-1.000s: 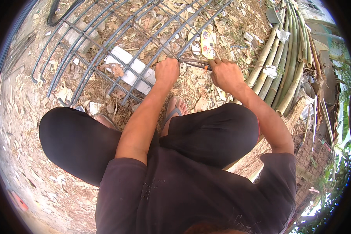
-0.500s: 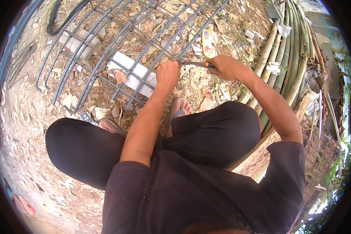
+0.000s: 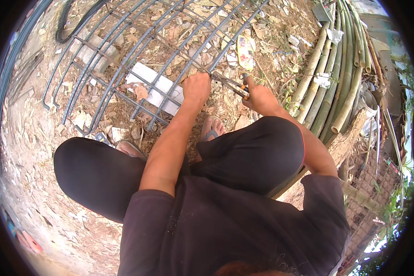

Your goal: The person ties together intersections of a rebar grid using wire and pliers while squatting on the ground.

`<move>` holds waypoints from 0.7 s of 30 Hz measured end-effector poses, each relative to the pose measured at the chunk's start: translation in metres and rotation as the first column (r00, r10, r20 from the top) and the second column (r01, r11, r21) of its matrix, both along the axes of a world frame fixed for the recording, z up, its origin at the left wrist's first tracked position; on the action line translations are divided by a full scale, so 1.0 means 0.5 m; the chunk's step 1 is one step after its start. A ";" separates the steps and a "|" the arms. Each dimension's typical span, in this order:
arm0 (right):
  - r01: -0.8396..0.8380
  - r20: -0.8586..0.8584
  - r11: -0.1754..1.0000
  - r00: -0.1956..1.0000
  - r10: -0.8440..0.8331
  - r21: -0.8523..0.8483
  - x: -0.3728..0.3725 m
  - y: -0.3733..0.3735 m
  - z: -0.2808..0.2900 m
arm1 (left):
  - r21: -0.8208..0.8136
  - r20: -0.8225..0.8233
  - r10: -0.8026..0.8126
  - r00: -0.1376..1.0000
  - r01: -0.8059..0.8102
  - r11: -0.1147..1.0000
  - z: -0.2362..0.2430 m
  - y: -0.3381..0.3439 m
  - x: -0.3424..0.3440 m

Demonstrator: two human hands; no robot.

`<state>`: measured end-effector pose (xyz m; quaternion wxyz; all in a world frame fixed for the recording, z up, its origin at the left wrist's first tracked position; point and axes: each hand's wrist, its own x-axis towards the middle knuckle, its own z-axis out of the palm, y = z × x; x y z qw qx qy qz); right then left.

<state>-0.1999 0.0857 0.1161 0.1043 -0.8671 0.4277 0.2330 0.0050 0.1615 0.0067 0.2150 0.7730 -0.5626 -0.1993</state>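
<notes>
My left hand [image 3: 197, 88] is closed in a fist around the near-side rebar of a steel grid [image 3: 170, 59], right beside a crossing of two bars. What lies inside the fist is mostly hidden. In my right hand [image 3: 261, 97] are dark pincers [image 3: 230, 83] with orange bands on the handles. Their handles stand apart, my thumb on the upper one and my fingers around the lower. The pincers' jaws are at the bar crossing, next to my left fist. Whether they bite on tie wire there is too small to tell.
Under the grid lie a white slab [image 3: 157, 87] and a concrete block [image 3: 95, 51]. Bamboo poles [image 3: 329, 87] are piled on the right. A yellow and red wrapper [image 3: 245, 52] rests on leaf-strewn ground. Long steel bars [image 3: 7, 78] line the left. My sandalled feet [image 3: 211, 129] are below the grid.
The pincers' handles have spread apart. My right hand has dropped lower and its elbow has come in toward my knee. My left hand stays at the same crossing.
</notes>
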 end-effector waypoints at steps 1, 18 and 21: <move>0.008 -0.077 0.999 0.997 -0.004 0.050 0.024 0.004 0.039 | -0.011 0.008 -0.003 1.000 0.003 1.000 -0.003 0.000 0.000; 0.061 0.161 0.997 0.986 -0.052 -0.052 -0.008 0.014 -0.047 | -0.008 -0.118 -0.007 0.993 0.006 1.000 0.003 -0.014 -0.004; 0.004 0.128 0.991 0.992 0.014 -0.136 0.009 0.016 -0.032 | -0.018 -0.195 0.023 0.981 -0.027 0.999 0.002 0.008 0.009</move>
